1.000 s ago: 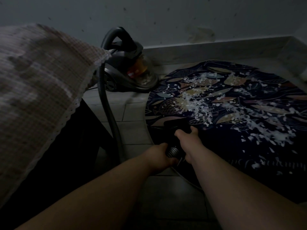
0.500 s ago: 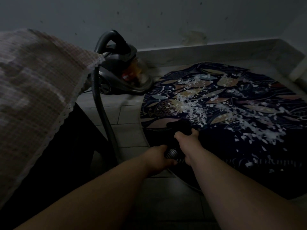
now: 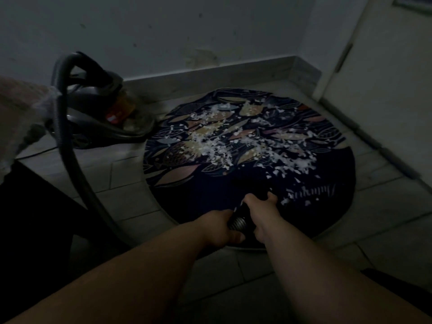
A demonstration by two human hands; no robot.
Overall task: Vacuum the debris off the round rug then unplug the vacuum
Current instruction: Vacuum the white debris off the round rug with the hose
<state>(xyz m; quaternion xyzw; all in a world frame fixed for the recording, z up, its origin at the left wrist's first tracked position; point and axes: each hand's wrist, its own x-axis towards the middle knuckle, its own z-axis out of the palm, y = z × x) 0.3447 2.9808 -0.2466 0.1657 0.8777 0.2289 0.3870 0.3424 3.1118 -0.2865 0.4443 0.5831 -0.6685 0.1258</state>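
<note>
A dark round rug (image 3: 327,218) with a leaf pattern lies on the tiled floor, and white debris (image 3: 233,146) is scattered across its middle. A grey canister vacuum (image 3: 102,122) stands at the rug's far left. Its hose (image 3: 70,164) curves from the canister down to my hands. My left hand (image 3: 219,228) grips the ribbed hose end. My right hand (image 3: 261,206) grips the dark nozzle handle just ahead of it, over the rug's near edge. The nozzle tip is lost in the dark.
A cloth-covered piece of furniture (image 3: 21,108) juts in at the left, with dark space under it. A wall with a pale skirting (image 3: 210,76) runs behind the rug. A door (image 3: 383,94) stands at the right. A thin cord (image 3: 39,151) trails left from the vacuum.
The view has swung right and pulled back, so the whole rug and the door now show. Both hands have shifted with the nozzle to the right along the rug's near edge.
</note>
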